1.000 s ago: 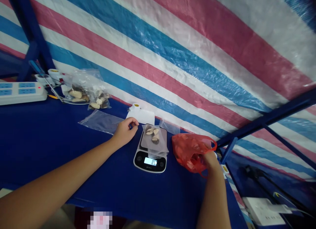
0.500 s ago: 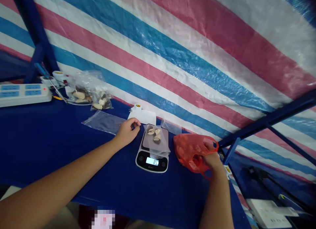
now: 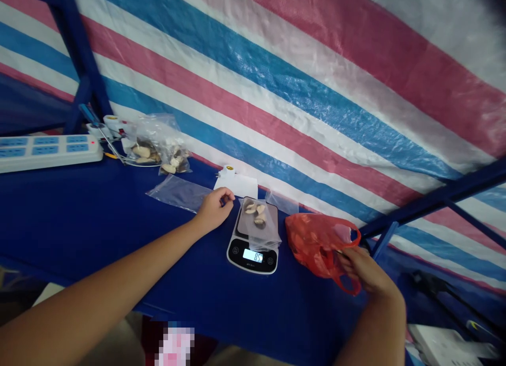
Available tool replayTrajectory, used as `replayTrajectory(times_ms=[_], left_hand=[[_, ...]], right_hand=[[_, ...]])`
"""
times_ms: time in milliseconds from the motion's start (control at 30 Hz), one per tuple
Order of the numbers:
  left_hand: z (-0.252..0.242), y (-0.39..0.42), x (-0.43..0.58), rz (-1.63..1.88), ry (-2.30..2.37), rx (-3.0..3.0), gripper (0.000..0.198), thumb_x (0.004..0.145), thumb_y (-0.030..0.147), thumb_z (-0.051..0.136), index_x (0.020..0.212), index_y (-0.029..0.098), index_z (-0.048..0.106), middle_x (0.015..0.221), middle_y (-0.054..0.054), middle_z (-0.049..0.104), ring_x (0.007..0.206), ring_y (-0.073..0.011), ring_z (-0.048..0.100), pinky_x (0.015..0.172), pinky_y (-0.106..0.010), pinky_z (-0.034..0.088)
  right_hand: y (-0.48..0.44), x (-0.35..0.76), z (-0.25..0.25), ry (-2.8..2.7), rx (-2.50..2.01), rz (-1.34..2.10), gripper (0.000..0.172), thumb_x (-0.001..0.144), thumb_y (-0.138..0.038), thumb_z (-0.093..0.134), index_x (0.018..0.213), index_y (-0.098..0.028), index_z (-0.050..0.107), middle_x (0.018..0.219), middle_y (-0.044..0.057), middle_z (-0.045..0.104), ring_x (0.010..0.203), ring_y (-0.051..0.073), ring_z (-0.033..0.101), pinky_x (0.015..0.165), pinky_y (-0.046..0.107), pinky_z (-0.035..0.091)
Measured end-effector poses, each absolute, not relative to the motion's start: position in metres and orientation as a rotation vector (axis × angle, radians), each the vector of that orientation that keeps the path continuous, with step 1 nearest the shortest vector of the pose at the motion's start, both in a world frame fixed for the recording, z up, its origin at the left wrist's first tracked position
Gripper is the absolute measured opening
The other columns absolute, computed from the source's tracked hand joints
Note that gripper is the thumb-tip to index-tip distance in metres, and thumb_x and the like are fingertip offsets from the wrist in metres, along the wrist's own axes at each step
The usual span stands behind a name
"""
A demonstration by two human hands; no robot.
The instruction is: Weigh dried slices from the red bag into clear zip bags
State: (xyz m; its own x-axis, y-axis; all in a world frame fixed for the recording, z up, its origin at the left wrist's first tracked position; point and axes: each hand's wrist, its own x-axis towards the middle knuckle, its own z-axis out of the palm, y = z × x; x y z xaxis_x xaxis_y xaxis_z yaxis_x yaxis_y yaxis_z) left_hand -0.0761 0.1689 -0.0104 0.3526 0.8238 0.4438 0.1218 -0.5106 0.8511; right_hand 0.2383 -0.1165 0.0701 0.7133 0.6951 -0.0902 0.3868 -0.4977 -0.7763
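My left hand [image 3: 215, 210] rests on the blue table beside the kitchen scale [image 3: 253, 263], its fingers curled in with nothing visible in them. On the scale's plate lies a clear plastic bag [image 3: 263, 240] with several pale, brown-edged pieces [image 3: 260, 218] that look like sliced mushroom. The lit display reads 8.5. To the right, a red plastic bag [image 3: 310, 239] lies slumped with its handles loose. At its mouth my right hand [image 3: 361, 268] has its fingers pinched together; what they hold is too small and hidden to name.
Clear bags [image 3: 174, 158] of similar pieces lie at the back left, near a white power strip [image 3: 51, 154]. A flat clear bag [image 3: 179, 192] lies left of my left hand. Behind the scale are white paper [image 3: 241, 187] and another clear bag [image 3: 282, 200]. Striped sheeting [image 3: 237, 81] walls the back.
My right hand has drawn back out of the red bag toward the lower right, its fingers now at the mouth. The view has shifted slightly; my left hand and the 8.5 reading stay the same.
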Motion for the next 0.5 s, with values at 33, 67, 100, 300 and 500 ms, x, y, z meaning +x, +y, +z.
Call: replayTrajectory(times_ms=[33, 67, 100, 300, 500], left_hand=[[-0.01, 0.168, -0.076, 1.193, 0.827, 1.875, 0.009, 0.075, 0.018, 0.055, 0.08, 0.02, 0.062, 0.074, 0.001, 0.063, 0.067, -0.0138, 0.058, 0.063, -0.028, 0.044], [-0.009, 0.168, -0.076, 1.186, 0.828, 1.875, 0.009, 0.074, 0.017, 0.055, 0.08, 0.02, 0.062, 0.074, 0.001, 0.063, 0.067, -0.0137, 0.058, 0.063, -0.028, 0.044], [-0.008, 0.168, -0.076, 1.181, 0.83, 1.876, 0.009, 0.074, 0.017, 0.055, 0.08, 0.02, 0.062, 0.074, 0.001, 0.063, 0.068, -0.0137, 0.058, 0.063, -0.028, 0.044], [-0.006, 0.166, -0.077, 1.175, 0.831, 1.906, 0.01, 0.075, 0.014, 0.055, 0.079, 0.019, 0.062, 0.075, 0.001, 0.063, 0.068, -0.0138, 0.058, 0.065, -0.028, 0.044], [-0.004, 0.165, -0.079, 1.207, 0.812, 1.929, 0.009, 0.078, 0.014, 0.055, 0.082, 0.019, 0.061, 0.076, 0.001, 0.063, 0.068, -0.0134, 0.057, 0.065, -0.028, 0.044]], right_hand=[[-0.123, 0.242, 0.072, -0.772, -2.071, 0.734, 0.046, 0.073, -0.062, 0.071, 0.058, -0.019, 0.06, 0.045, -0.007, 0.031, 0.041, 0.007, 0.019, 0.039, 0.023, 0.014], [-0.13, 0.245, 0.075, -0.75, -1.983, 0.905, 0.046, 0.073, -0.062, 0.073, 0.065, -0.017, 0.066, 0.046, -0.008, 0.029, 0.041, 0.006, 0.015, 0.04, 0.022, 0.011], [-0.135, 0.248, 0.076, -0.754, -1.897, 0.994, 0.047, 0.073, -0.062, 0.076, 0.072, -0.016, 0.071, 0.045, -0.008, 0.029, 0.041, 0.005, 0.014, 0.041, 0.022, 0.011], [-0.119, 0.22, 0.081, -0.995, -1.629, 1.054, 0.045, 0.076, -0.057, 0.08, 0.097, -0.016, 0.078, 0.056, 0.0, 0.055, 0.04, 0.003, 0.03, 0.038, 0.017, 0.015], [-0.077, 0.166, 0.085, -1.287, -1.562, 1.399, 0.042, 0.096, -0.049, 0.063, 0.125, -0.019, 0.067, 0.092, 0.008, 0.069, 0.058, 0.009, 0.06, 0.041, 0.017, 0.038]])
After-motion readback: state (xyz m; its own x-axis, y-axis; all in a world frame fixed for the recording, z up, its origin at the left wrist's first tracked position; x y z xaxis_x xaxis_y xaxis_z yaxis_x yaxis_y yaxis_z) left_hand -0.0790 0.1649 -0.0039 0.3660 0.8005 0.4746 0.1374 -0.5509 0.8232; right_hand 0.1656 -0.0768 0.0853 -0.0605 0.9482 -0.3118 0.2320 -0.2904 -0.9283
